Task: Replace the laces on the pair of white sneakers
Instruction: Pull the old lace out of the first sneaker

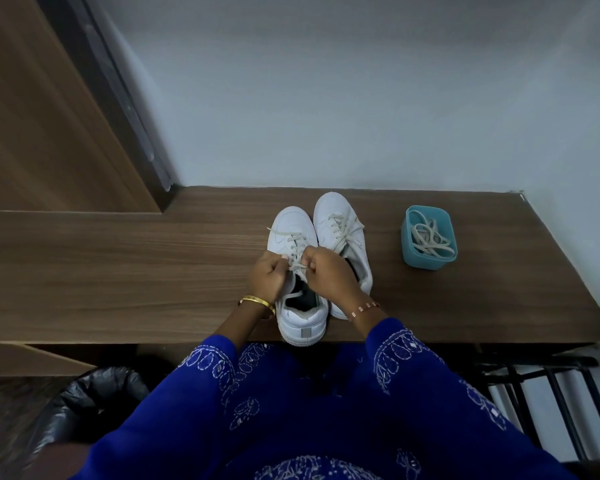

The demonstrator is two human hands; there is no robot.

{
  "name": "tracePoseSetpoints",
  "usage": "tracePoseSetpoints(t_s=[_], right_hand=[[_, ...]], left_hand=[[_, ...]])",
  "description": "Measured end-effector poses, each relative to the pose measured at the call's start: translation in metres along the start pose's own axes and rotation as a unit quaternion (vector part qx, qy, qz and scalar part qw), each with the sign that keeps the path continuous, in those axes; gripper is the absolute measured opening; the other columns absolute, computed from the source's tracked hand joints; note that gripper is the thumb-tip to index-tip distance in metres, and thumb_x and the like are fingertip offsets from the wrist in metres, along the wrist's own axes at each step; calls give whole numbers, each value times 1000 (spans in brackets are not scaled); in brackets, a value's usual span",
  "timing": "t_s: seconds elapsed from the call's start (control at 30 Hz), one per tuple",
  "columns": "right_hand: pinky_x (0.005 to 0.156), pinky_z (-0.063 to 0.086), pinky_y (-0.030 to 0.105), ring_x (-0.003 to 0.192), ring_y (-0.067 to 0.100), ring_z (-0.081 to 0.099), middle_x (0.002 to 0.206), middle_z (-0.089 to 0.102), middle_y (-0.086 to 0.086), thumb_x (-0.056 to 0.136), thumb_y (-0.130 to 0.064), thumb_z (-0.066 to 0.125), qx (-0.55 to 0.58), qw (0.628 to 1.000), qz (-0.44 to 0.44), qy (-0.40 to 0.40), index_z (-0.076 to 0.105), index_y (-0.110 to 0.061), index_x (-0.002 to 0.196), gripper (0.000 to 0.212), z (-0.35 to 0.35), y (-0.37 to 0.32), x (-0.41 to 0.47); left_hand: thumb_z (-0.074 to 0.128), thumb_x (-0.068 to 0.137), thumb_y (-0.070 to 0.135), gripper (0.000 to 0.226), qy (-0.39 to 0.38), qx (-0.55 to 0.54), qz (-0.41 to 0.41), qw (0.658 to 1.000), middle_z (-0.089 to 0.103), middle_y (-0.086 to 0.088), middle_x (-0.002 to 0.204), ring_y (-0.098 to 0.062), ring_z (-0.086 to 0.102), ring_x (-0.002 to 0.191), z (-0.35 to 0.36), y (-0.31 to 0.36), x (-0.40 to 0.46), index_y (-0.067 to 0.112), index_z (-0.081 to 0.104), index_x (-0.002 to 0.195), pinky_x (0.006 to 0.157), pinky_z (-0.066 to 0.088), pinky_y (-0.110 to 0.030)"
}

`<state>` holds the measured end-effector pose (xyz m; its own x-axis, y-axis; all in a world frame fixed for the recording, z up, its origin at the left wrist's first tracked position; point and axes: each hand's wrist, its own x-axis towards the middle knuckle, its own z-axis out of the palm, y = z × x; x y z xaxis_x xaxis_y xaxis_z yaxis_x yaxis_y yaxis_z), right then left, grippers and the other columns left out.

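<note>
Presently both hands, left [269, 276] and right [326, 268], pinch the lace [297, 259] of the left sneaker [297, 271] at the counter's [118, 265] near edge.

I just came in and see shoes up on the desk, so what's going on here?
A person in a blue embroidered top is working on a pair of white sneakers set side by side on a wooden desk. The left hand and right hand both pinch the lace near the top eyelets of the left sneaker. The right sneaker is still laced and untouched. A teal container to the right holds a loose bundle of laces.
</note>
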<state>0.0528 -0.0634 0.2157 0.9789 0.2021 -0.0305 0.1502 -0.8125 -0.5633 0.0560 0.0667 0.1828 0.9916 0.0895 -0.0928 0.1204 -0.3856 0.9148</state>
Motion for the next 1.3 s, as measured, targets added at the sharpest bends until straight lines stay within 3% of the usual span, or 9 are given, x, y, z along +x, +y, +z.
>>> tracePoseSetpoints(t_s=[0.17,0.33,0.57,0.67,0.77,0.87,0.97,1.13,1.3], right_hand=[[67,43,33,71,21,50,67,49,-1,84,2,44,161,979,121,-19,47,-12,77,17,-6,2,11],[34,34,16,32,4,46,45,54,1,94,1,39,423,868,255,-41,48,-4,73,24,-37,-3,26],[47,31,23,51,14,42,65,57,8,88,0,37,483,858,144,98,49,-10,71,23,-96,-33,39],[53,42,24,54,15,49,67,57,8,87,0,44,458,874,118,115,50,-11,70,22,-102,-44,48],[71,53,32,69,16,57,85,58,5,88,-4,51,420,891,111,134,54,-12,87,8,-90,-44,47],[83,46,27,99,18,56,117,50,3,89,-13,54,291,942,106,125,46,-13,126,37,-71,-35,36],[74,34,13,89,16,52,127,45,9,89,-8,53,215,964,96,125,46,-11,130,42,-49,-25,21],[51,35,8,68,15,55,102,64,15,88,0,46,124,984,78,101,62,-2,104,23,-17,-16,-5],[66,44,31,87,32,61,96,63,19,88,-4,45,32,994,79,68,49,-2,123,35,-1,-14,-17]], left_hand=[[51,94,16,36,44,-214,-119,969,54,-3,57,-15,51,58,-2,-2,-5,11,50,58,63,44,-27],[47,96,21,34,31,-378,-169,910,62,-13,66,-20,61,60,-25,20,8,8,50,64,48,52,-21],[36,99,27,47,59,-465,-111,876,59,0,49,-10,59,42,-68,82,42,10,50,58,45,52,-21],[39,98,29,39,110,-393,-124,904,55,6,40,-9,58,39,-78,86,53,11,50,66,47,50,-24],[44,96,33,36,151,-286,-158,933,60,-3,61,-13,57,44,-75,75,54,11,54,70,56,44,-30],[40,98,29,37,161,-68,-184,967,57,-22,105,-34,58,91,-68,47,44,-1,58,106,77,41,-36],[42,95,15,47,142,53,-193,969,42,-27,136,-41,41,123,-54,19,24,-7,33,135,100,34,-41],[50,84,5,27,71,132,-82,985,55,-25,112,-37,52,102,-19,2,-4,-7,53,108,78,38,-32],[52,83,1,30,42,90,-8,995,55,-20,112,-33,56,98,-1,2,-25,2,55,112,83,46,-35]])
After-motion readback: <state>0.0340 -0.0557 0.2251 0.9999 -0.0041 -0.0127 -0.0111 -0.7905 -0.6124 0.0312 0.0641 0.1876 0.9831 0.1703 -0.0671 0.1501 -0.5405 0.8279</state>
